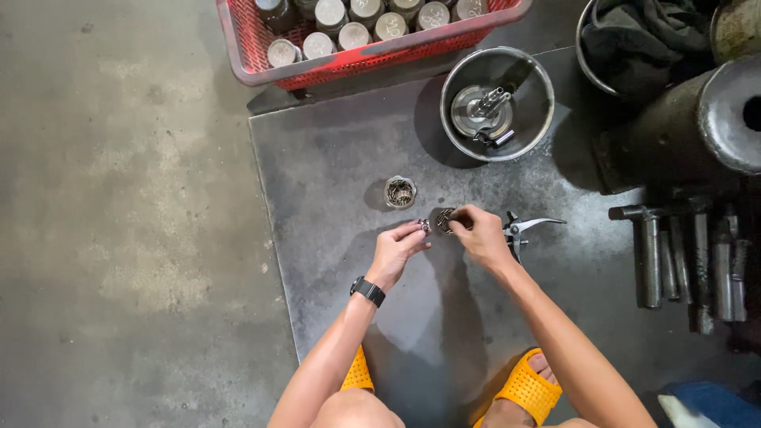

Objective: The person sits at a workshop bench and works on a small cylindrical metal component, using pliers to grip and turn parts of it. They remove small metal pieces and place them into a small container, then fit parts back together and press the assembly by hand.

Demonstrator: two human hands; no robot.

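Note:
My left hand, with a black watch on its wrist, pinches a small dark metal piece at its fingertips. My right hand holds a small round metal part just to the right of that piece, low over a dark steel plate. The two hands nearly touch. A small open cup with metal bits inside stands on the plate just beyond my left hand. A pair of pliers lies right of my right hand.
A steel bowl holding a metal fitting sits at the back. A red basket of round metal cylinders stands behind the plate. Heavy bolts and bars lie at the right beside a large metal cylinder. Bare concrete floor lies left.

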